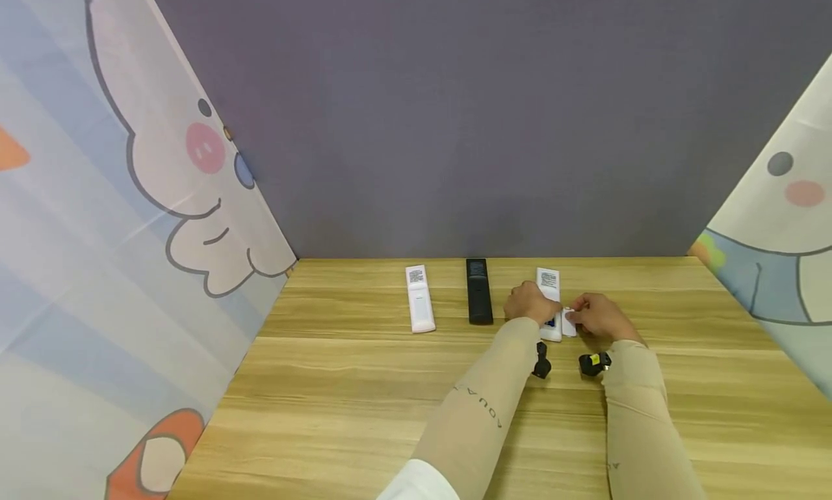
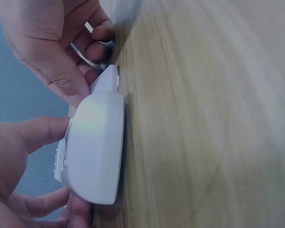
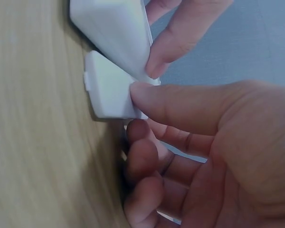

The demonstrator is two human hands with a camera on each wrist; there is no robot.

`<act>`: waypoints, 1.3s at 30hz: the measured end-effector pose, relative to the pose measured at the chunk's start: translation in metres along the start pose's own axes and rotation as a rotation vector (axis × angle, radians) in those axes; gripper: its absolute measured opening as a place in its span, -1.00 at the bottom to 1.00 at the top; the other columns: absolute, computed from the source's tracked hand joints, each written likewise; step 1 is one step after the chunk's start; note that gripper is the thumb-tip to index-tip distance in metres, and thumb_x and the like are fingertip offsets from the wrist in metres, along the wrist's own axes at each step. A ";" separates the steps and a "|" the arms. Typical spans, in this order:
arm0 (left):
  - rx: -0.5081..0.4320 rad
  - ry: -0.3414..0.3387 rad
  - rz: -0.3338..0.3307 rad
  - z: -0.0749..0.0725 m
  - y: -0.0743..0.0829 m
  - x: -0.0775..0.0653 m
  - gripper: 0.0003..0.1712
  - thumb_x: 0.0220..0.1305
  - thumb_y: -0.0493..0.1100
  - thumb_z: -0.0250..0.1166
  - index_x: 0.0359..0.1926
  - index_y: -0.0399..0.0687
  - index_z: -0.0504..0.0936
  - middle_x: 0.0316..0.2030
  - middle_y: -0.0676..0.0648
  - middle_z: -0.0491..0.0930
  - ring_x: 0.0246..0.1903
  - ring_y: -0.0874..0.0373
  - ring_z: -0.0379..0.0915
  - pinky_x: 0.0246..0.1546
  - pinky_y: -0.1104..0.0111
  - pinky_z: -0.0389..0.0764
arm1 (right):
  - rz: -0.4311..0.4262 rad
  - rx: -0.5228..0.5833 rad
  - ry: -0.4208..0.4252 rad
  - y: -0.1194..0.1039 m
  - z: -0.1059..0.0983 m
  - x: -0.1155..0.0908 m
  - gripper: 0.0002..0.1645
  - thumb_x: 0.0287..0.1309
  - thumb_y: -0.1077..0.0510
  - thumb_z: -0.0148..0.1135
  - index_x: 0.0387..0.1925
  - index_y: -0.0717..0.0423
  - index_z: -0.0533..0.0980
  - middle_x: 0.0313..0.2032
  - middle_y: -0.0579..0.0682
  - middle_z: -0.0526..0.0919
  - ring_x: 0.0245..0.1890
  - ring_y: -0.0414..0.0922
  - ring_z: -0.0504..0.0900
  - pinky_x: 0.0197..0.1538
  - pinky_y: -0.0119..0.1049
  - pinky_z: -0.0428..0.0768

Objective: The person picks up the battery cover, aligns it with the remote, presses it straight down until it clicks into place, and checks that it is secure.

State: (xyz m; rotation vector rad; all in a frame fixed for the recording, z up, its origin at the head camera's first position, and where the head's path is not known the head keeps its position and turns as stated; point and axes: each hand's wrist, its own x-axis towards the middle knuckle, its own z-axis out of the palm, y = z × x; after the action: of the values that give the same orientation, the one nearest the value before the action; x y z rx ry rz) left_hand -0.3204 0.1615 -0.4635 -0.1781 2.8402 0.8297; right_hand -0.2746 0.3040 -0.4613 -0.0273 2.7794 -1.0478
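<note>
A white remote control (image 1: 550, 279) lies back side up on the wooden table, its printed label at the far end. My left hand (image 1: 529, 303) grips it across the middle, thumb on one side and fingers on the other. Something dark blue (image 1: 551, 322) shows in its open back, partly hidden by the hand. Right beside the remote, my right hand (image 1: 599, 316) pinches a small white battery cover (image 3: 109, 88) between thumb and fingers. The cover is tilted in the right wrist view, with a small tab on its edge. In the left wrist view the remote's rounded end (image 2: 97, 142) faces the camera.
To the left lie a black remote (image 1: 479, 298) and another white remote (image 1: 419, 301), both back side up. A grey panel (image 1: 429, 124) stands behind the wooden table (image 1: 338, 384). Cartoon-printed cloths (image 1: 97, 218) hang at both sides. Small black wrist cameras (image 1: 591, 364) sit under the forearms.
</note>
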 end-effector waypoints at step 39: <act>-0.195 -0.073 0.017 -0.023 -0.012 -0.011 -0.70 0.36 0.07 0.24 -0.37 -0.01 0.69 -0.51 0.01 0.64 -0.55 0.15 0.50 -0.53 0.32 0.40 | 0.094 0.168 -0.018 0.001 -0.006 -0.004 -0.69 0.44 0.25 0.14 -0.01 0.49 0.44 -0.39 0.05 0.63 -0.44 -0.17 0.58 -0.37 -0.32 0.59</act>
State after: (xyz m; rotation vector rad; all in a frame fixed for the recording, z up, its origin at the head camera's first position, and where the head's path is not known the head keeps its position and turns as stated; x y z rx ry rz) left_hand -0.3110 0.1396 -0.4485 -0.1462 2.6942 1.0938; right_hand -0.2717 0.3087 -0.4571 0.1135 2.6383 -1.2457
